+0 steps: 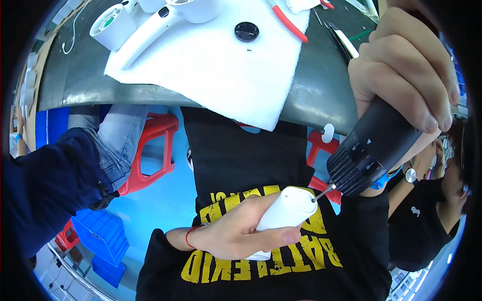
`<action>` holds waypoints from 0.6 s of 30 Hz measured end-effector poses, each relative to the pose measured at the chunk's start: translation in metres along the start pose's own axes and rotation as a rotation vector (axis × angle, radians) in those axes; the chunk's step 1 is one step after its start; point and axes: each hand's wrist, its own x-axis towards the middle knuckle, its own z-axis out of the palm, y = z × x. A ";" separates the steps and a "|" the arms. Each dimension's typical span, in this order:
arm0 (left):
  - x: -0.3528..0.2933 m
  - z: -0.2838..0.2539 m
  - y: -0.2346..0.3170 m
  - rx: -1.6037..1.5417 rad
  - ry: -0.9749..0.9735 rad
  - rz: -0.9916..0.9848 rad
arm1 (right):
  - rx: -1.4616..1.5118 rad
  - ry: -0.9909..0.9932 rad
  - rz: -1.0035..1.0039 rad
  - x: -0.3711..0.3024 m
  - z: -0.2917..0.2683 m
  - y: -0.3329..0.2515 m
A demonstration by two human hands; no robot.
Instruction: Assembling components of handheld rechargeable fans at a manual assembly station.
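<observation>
My right hand (pixel 401 70) grips the driver (pixel 374 148), its bit touching the white handle (pixel 288 210) clenched in my left hand (pixel 236 233).

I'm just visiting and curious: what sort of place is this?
Probably a small assembly workshop: a powered screwdriver works on a white plastic part, more white housings lie on the workbench, and blue parts bins sit on the floor.

One black electric screwdriver (pixel 374 145), one white handle piece (pixel 286 209), two red stools (pixel 153 150) (partly hidden).
</observation>
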 end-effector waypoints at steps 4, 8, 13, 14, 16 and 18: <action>0.089 0.110 -0.013 0.208 0.250 -0.180 | 0.363 -0.129 -0.128 -0.066 -0.058 -0.116; 0.068 0.093 -0.005 0.198 0.174 -0.123 | 0.291 -0.099 -0.114 -0.050 -0.036 -0.097; 0.063 0.090 0.001 0.249 0.152 -0.115 | 0.318 -0.151 -0.093 -0.047 -0.020 -0.087; 0.063 0.088 0.001 0.262 0.159 -0.108 | 0.328 -0.168 -0.093 -0.047 -0.020 -0.090; 0.062 0.080 -0.003 0.156 0.106 -0.172 | 0.349 -0.203 -0.089 -0.047 -0.007 -0.079; 0.061 0.074 -0.011 0.200 0.121 -0.108 | 0.369 -0.239 -0.083 -0.041 -0.004 -0.077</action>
